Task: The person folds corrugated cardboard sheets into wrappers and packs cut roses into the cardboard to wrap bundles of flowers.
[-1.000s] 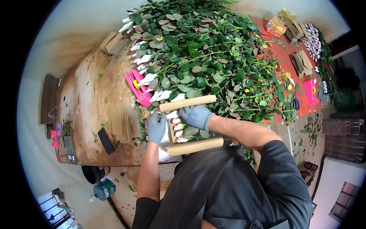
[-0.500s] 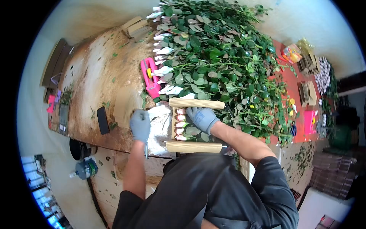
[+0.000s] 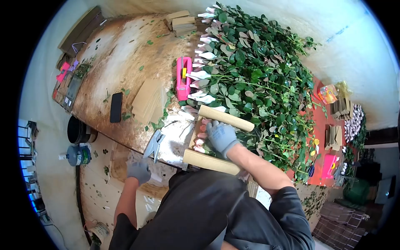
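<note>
My right hand (image 3: 223,136), in a grey glove, presses down with bent fingers on a row of pink roses (image 3: 201,136). The roses lie on a sheet of corrugated cardboard (image 3: 211,161), whose two sides stand up in front of and behind them; their stems are partly hidden by my hand. My left hand (image 3: 138,171), also gloved, hangs past the front edge of the table with its fingers curled, and I see nothing in it. Close to it, plier-like stapler (image 3: 154,144) lies at the table edge, near white sheeting (image 3: 173,143).
Leafy rose stems with white-wrapped heads (image 3: 258,79) are heaped at the back right. A pink tape dispenser (image 3: 183,79) stands beside them. Flat cardboard sheets (image 3: 148,102) and a black phone (image 3: 116,107) lie left of centre. Further cardboard pieces (image 3: 182,25) are stacked behind.
My left hand has moved down and off the table; the plier-like stapler now shows on the table edge. My right hand stays on the roses. The whole view has turned and shifted.
</note>
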Motion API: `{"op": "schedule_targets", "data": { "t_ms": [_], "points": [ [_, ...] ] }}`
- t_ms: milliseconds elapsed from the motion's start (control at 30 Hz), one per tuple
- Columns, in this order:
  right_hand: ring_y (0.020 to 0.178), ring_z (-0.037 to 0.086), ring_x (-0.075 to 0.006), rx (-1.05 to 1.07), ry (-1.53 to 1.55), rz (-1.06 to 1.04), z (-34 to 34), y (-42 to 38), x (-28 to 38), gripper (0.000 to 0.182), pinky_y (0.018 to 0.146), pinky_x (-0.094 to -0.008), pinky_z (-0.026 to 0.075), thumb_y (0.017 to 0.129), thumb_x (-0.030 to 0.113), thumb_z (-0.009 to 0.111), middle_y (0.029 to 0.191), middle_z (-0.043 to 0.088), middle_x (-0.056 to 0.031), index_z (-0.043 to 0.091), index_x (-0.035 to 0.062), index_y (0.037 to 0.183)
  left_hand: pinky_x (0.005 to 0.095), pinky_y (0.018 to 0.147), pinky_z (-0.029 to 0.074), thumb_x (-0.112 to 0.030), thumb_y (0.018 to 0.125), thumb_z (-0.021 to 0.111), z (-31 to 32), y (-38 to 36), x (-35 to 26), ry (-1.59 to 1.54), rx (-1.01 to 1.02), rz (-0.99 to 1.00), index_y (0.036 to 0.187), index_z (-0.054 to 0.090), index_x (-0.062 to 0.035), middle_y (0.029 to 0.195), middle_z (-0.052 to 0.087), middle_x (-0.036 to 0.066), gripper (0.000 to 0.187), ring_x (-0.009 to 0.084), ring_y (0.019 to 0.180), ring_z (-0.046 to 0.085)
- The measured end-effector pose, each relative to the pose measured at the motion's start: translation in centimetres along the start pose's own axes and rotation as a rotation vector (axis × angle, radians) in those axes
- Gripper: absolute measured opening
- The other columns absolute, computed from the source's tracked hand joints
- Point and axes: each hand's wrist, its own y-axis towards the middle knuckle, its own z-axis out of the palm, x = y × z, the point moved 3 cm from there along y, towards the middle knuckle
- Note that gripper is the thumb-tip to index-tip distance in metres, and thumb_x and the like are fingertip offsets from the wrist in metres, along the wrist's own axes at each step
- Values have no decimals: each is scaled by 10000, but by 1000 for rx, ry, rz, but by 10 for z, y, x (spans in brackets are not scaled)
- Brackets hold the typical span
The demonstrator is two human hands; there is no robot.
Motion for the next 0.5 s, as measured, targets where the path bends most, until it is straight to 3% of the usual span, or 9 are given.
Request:
{"op": "schedule_targets", "data": {
  "t_ms": [100, 233, 333, 400, 467, 500],
  "points": [
    [773, 709, -281, -12, 13, 44, 24, 10, -3, 230, 586, -419, 547, 955, 215, 548, 944, 675, -144, 614, 79, 1129, 452, 958, 533, -266, 863, 599, 39, -8, 19, 80, 178, -51, 1086, 723, -93, 1203, 696, 167, 309, 351, 1125, 656],
    [825, 715, -294, -79, 144, 37, 37, 11, -3, 292, 646, -432, 560, 961, 245, 559, 986, 687, -136, 604, 77, 1197, 454, 1014, 509, -295, 868, 593, 105, -12, 60, 148, 364, -114, 1183, 693, -96, 1235, 683, 153, 386, 353, 1188, 628],
    [871, 718, -293, -56, 173, 69, 14, 5, 2, 335, 698, -428, 569, 962, 272, 576, 1023, 690, -128, 603, 77, 1233, 465, 999, 522, -298, 870, 608, 117, -16, 75, 216, 256, -110, 1166, 694, -82, 1212, 693, 146, 377, 347, 1145, 656],
    [883, 720, -297, -44, 132, 128, -9, -6, 4, 340, 721, -420, 570, 964, 299, 578, 1040, 689, -134, 607, 88, 1228, 488, 934, 547, -309, 879, 611, 99, -13, 60, 48, 38, -137, 1167, 686, -75, 1188, 695, 162, 379, 360, 1066, 682],
    [861, 716, -324, 21, 226, 198, -42, -19, 6, 340, 730, -439, 570, 963, 322, 589, 1048, 686, -134, 610, 101, 1220, 495, 896, 548, -299, 881, 647, 40, -9, 12, -44, -133, -54, 1184, 651, -52, 1179, 678, 184, 391, 379, 1020, 684],
    [855, 711, -340, -59, 299, 232, -57, -27, 7, 326, 730, -450, 569, 963, 317, 597, 1045, 682, -137, 609, 106, 1211, 493, 884, 546, -294, 878, 668, 3, -9, -14, -194, -238, 13, 1208, 632, -43, 1188, 663, 191, 417, 382, 1018, 680]
  ]
}}
